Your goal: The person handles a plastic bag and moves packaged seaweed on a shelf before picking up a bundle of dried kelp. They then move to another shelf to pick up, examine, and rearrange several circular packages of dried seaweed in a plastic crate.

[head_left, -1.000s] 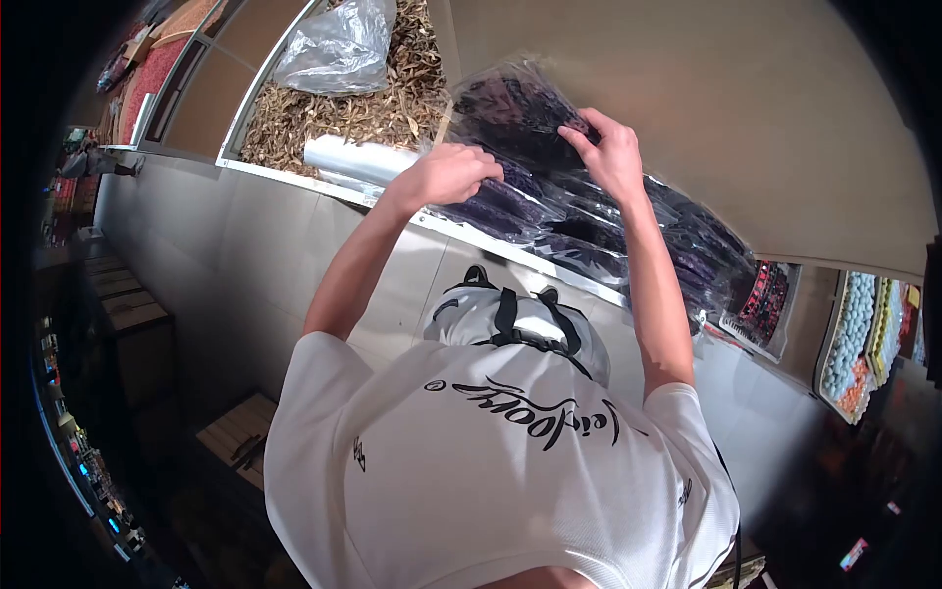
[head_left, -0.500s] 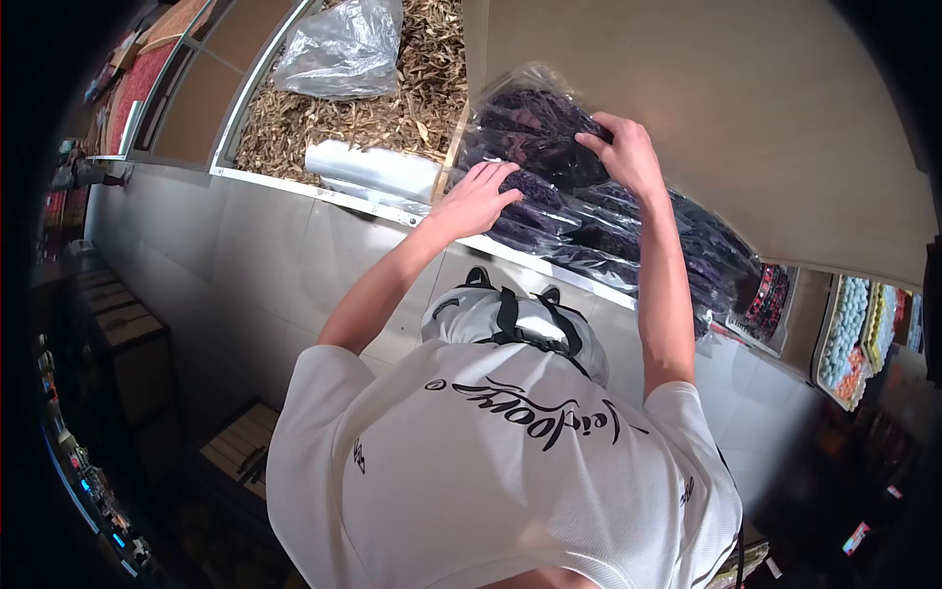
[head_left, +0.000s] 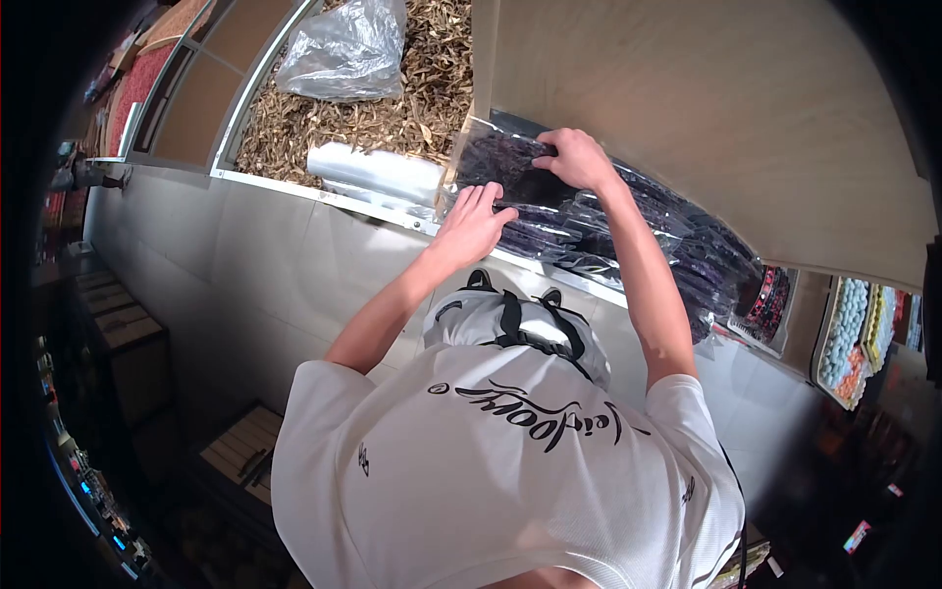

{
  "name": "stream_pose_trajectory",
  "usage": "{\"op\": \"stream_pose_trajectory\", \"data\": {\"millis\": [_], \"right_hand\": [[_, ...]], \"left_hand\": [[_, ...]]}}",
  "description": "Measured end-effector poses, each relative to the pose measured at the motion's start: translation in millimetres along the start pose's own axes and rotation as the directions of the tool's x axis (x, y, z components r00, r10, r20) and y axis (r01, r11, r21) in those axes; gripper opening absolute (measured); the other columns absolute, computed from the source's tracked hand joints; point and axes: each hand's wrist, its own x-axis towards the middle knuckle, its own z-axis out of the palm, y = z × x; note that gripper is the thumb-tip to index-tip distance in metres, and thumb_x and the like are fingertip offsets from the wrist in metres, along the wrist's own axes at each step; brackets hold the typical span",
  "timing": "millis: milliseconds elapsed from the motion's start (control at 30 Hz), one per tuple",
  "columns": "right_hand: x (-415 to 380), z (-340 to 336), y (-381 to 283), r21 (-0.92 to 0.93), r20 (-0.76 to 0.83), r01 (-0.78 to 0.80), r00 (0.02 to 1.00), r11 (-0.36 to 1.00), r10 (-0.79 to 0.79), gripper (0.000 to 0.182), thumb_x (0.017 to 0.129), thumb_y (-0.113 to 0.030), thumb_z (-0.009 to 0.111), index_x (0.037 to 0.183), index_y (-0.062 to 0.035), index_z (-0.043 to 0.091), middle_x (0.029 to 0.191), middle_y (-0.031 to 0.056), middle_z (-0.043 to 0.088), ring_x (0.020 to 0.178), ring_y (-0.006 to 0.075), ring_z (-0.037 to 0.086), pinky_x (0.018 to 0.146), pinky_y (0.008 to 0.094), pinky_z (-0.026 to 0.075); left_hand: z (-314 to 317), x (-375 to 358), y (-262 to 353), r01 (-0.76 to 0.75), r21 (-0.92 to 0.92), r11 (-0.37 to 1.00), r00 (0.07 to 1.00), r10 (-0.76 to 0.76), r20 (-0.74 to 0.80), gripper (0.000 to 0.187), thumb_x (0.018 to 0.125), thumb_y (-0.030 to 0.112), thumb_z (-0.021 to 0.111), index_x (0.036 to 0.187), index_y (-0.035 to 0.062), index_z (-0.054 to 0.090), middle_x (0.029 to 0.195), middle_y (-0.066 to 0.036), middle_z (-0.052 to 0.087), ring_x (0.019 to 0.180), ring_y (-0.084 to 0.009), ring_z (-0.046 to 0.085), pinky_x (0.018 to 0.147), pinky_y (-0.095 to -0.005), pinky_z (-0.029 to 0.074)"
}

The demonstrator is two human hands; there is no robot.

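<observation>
A clear plastic bag point(head_left: 491, 149) with dark purple-black contents lies at the left end of a row of similar dark bags point(head_left: 687, 257). My right hand point(head_left: 581, 160) is closed on the bag's upper right part, fingers curled down into the film. At the near left edge of the same bag is my left hand point(head_left: 471, 224), its fingers bent over the film and its thumb toward the right. What lies under the fingertips of both hands is hidden.
Left of the bags, a bin of dried brown flakes point(head_left: 422, 108) holds a crumpled clear bag point(head_left: 343, 54) and a roll of clear plastic point(head_left: 378, 177). A tan board point(head_left: 706, 118) rises behind the bags. Trays of colourful packets point(head_left: 854, 334) stand at right.
The bag's raised, bulging far end has come down and now lies flatter. My right hand has moved left and slightly away from me; my left hand has shifted slightly toward me.
</observation>
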Motion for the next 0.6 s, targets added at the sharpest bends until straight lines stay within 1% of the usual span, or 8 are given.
{"op": "stream_pose_trajectory", "data": {"millis": [67,200,267,367,400,467,533,600], "right_hand": [[13,31,5,-0.048,0.009,-0.015,1.0,0.999,0.015,0.039,0.08,-0.023,0.077,0.116,-0.009,0.071,0.108,0.0168,0.072,0.105,0.0352,0.067,0.091,0.0462,0.053],[6,20,-3,-0.185,0.07,-0.042,0.996,0.982,0.056,0.041,0.08,-0.022,0.078,0.118,-0.0099,0.071,0.115,0.017,0.07,0.11,0.0346,0.066,0.096,0.0447,0.053],[6,12,-3,-0.156,0.093,-0.065,0.992,0.986,0.08,0.042,0.079,-0.022,0.078,0.12,-0.0111,0.071,0.116,0.0164,0.07,0.11,0.0338,0.066,0.096,0.0443,0.053],[9,19,7,-0.144,0.102,-0.056,0.992,0.988,0.071,0.045,0.079,-0.023,0.079,0.121,-0.0114,0.07,0.116,0.0157,0.07,0.11,0.0338,0.066,0.096,0.0446,0.053],[9,31,11,-0.148,0.098,-0.018,0.995,0.989,0.033,0.045,0.079,-0.027,0.079,0.12,-0.0107,0.071,0.114,0.0177,0.07,0.11,0.0359,0.065,0.095,0.0461,0.052],[13,57,21,-0.125,0.053,-0.047,0.997,0.991,0.054,0.046,0.08,-0.029,0.079,0.122,-0.0117,0.07,0.113,0.0178,0.071,0.11,0.0359,0.065,0.095,0.0465,0.052],[10,54,22,-0.06,0.026,-0.068,0.997,0.996,0.07,0.047,0.082,-0.033,0.078,0.122,-0.0115,0.069,0.111,0.0176,0.071,0.109,0.0358,0.066,0.094,0.0467,0.052],[2,47,25,0.041,-0.006,-0.028,1.0,0.999,0.028,0.049,0.083,-0.038,0.076,0.122,-0.0098,0.067,0.11,0.0176,0.072,0.108,0.0352,0.067,0.093,0.0461,0.052]], "left_hand": [[3,0,-5,-0.032,0.028,0.999,0.997,0.034,-0.063,0.031,0.08,0.005,0.068,0.111,0.0113,0.069,0.123,-0.014,0.053,0.116,-0.034,0.05,0.103,-0.0449,0.037],[2,6,-15,-0.08,0.041,0.996,0.992,0.084,-0.095,0.031,0.083,0.007,0.068,0.113,0.0119,0.068,0.123,-0.014,0.053,0.117,-0.033,0.051,0.102,-0.0448,0.037],[2,7,-14,-0.045,0.02,0.999,0.996,0.047,-0.082,0.031,0.084,0.008,0.068,0.114,0.0123,0.067,0.124,-0.013,0.053,0.118,-0.0326,0.051,0.103,-0.0451,0.037],[14,13,-17,-0.043,0.039,0.998,0.986,0.049,-0.157,0.03,0.085,0.009,0.068,0.115,0.012,0.066,0.123,-0.012,0.054,0.118,-0.0313,0.052,0.103,-0.0448,0.037],[17,16,-19,-0.034,0.013,0.999,0.989,0.035,-0.142,0.029,0.086,0.01,0.068,0.115,0.0118,0.066,0.123,-0.011,0.054,0.118,-0.0312,0.052,0.103,-0.0444,0.037],[19,25,-27,-0.019,-0.039,0.999,0.994,0.015,-0.106,0.028,0.086,0.011,0.069,0.114,0.0114,0.066,0.123,-0.011,0.055,0.117,-0.0308,0.053,0.102,-0.0434,0.037],[8,35,-33,-0.021,-0.09,0.996,1.0,0.018,-0.026,0.028,0.086,0.012,0.07,0.113,0.0119,0.067,0.124,-0.01,0.055,0.119,-0.0319,0.052,0.103,-0.0423,0.037],[3,45,-34,-0.076,-0.05,0.996,0.997,0.076,-0.002,0.03,0.085,0.013,0.071,0.115,0.0122,0.066,0.127,-0.012,0.054,0.122,-0.0333,0.05,0.105,-0.0437,0.035]]}}
